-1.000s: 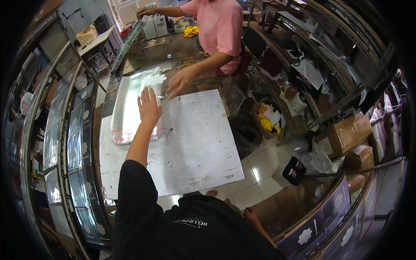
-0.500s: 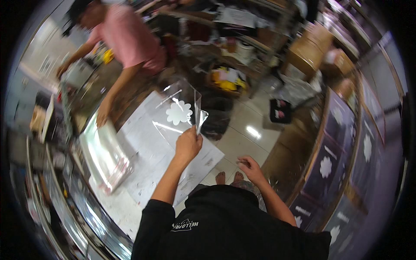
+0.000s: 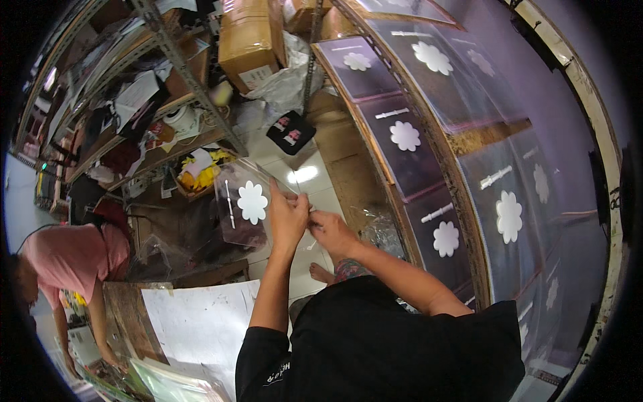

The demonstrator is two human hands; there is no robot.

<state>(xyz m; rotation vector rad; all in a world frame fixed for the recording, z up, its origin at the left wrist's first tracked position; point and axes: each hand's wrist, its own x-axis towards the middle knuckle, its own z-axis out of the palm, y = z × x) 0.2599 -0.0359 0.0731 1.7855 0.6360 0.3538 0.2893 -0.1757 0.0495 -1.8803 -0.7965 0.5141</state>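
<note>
My left hand [image 3: 288, 220] is closed on a clear plastic bag [image 3: 236, 226] printed with a white flower and a narrow white strip. The bag hangs out to the left of that hand, above the floor. Beside it, my right hand [image 3: 332, 232] has its fingers drawn together, close to the left fingers near the bag's right edge. What those fingertips hold, if anything, is too small to make out.
A rack at the right carries similar flower-printed sheets [image 3: 404, 137] on its shelves. A white-topped worktable [image 3: 201, 321] is at lower left, where a person in a pink shirt [image 3: 80, 260] leans. Cardboard boxes [image 3: 249, 40] and a cluttered metal shelf [image 3: 175, 61] stand beyond.
My view has turned right, from the worktable toward the rack. The left hand has carried the bag away from above the table. My right hand has come up beside the left, its fingers closing.
</note>
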